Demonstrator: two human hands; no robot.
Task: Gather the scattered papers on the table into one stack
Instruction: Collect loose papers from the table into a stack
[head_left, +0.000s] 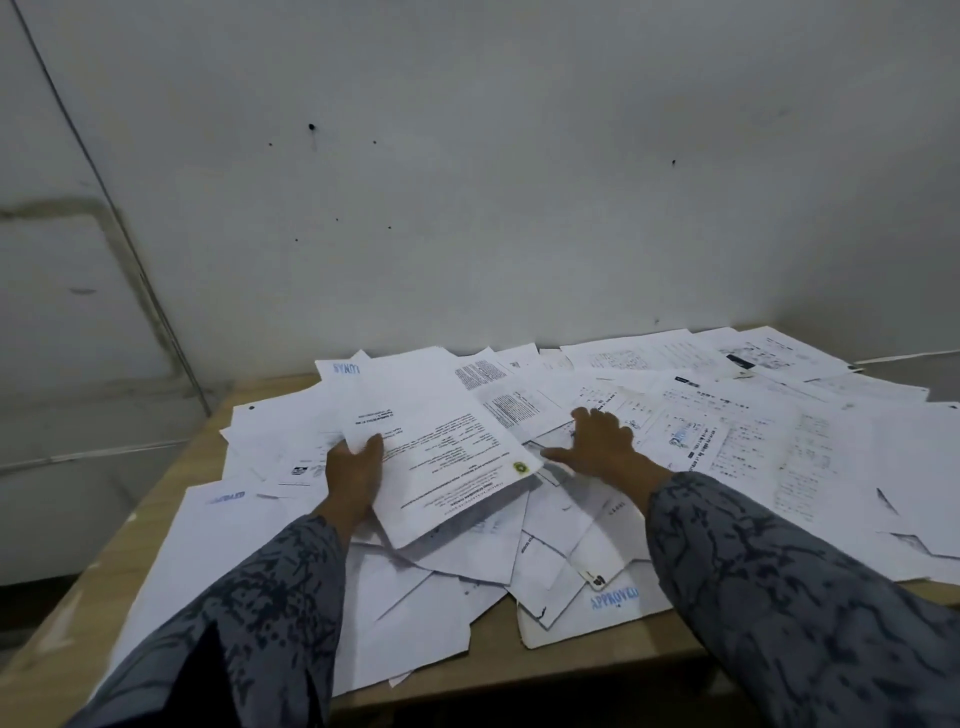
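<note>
Blue stamp "APPROVED" on near sheet (613, 603); blue "LUNAS", upside down, on far-left sheet (347, 369).

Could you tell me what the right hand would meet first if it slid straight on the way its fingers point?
Probably the sheet with dense black text blocks, just beyond the right hand, whose fingers lie spread on the scattered papers.

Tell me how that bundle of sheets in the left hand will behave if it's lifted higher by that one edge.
The bundle, which the left hand grips at one edge only, will probably droop at its free side, since it looks like a few thin sheets. With nothing visibly binding them, they may fan apart or slip. It is likely light enough for one hand.
</note>
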